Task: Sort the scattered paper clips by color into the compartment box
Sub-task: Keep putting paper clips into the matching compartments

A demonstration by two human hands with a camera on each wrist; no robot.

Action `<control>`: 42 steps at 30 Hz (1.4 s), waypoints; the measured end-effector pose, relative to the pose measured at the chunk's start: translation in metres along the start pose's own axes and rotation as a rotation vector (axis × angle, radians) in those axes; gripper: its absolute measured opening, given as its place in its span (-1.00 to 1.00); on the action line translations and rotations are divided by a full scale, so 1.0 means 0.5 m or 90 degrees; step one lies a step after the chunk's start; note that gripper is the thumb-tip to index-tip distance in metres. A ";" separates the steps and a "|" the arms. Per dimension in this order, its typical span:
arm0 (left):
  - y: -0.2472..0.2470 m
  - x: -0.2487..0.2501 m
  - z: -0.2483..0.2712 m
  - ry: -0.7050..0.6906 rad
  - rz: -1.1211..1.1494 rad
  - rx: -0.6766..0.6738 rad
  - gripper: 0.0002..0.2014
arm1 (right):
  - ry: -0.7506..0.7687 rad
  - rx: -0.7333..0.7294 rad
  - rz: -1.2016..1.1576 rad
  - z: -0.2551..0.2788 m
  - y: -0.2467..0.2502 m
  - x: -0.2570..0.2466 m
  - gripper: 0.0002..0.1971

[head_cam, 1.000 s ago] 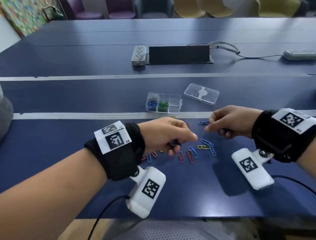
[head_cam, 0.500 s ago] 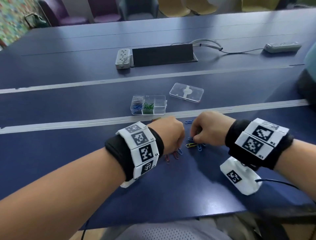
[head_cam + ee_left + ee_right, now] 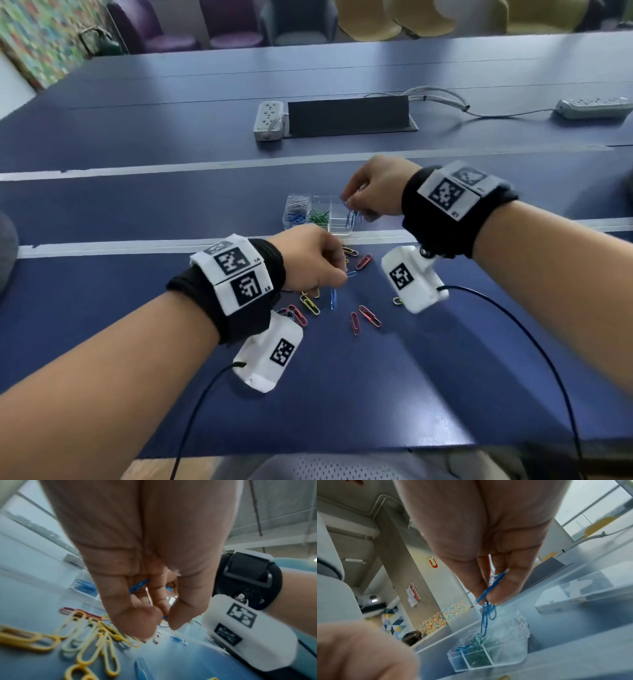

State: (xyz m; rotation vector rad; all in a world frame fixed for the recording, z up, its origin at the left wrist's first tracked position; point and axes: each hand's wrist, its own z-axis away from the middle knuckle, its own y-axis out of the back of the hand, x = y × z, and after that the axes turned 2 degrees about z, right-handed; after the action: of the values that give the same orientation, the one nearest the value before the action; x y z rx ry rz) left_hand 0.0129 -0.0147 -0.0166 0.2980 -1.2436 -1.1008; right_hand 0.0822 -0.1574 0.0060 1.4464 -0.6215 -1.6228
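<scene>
A clear compartment box (image 3: 339,229) (image 3: 518,660) stands on the blue table, with silver, blue and green clips in its left cells. My right hand (image 3: 371,195) (image 3: 485,597) hovers over the box's right end and pinches a bunch of blue paper clips (image 3: 352,216) (image 3: 486,614) that dangle down. My left hand (image 3: 315,260) (image 3: 154,615) is curled over the scattered pile with blue clips (image 3: 139,586) held in its fingers. Red paper clips (image 3: 368,315), yellow paper clips (image 3: 310,305) (image 3: 89,639) and a blue clip (image 3: 333,298) lie loose on the table.
The box's clear lid (image 3: 583,592) lies to the right of the box. Two power strips (image 3: 269,120) (image 3: 594,108) and a black cable hatch (image 3: 349,114) sit at the far side. Cables from the wrist cameras trail toward the table's near edge (image 3: 308,448). Chairs stand behind.
My right hand has risen from the pile and moved away to above the box, carrying blue clips. My left hand stays over the pile.
</scene>
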 end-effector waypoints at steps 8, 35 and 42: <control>0.043 -0.058 0.014 0.041 0.209 0.042 -0.79 | -0.015 -0.001 0.182 -0.056 -0.041 -0.042 -0.83; 0.058 -0.010 -0.095 -0.006 0.041 0.273 -0.78 | 0.074 -0.049 0.055 -0.016 0.007 -0.013 -0.63; 0.046 0.050 -0.141 -0.053 -0.173 0.246 -0.70 | 0.066 -0.106 0.351 0.043 0.028 0.098 -0.65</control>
State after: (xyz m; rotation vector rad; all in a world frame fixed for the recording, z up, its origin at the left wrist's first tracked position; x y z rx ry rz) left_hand 0.0832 -0.0489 -0.0103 0.7386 -1.5203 -1.1046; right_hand 0.0670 -0.2098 -0.0046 1.1038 -0.7280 -1.1311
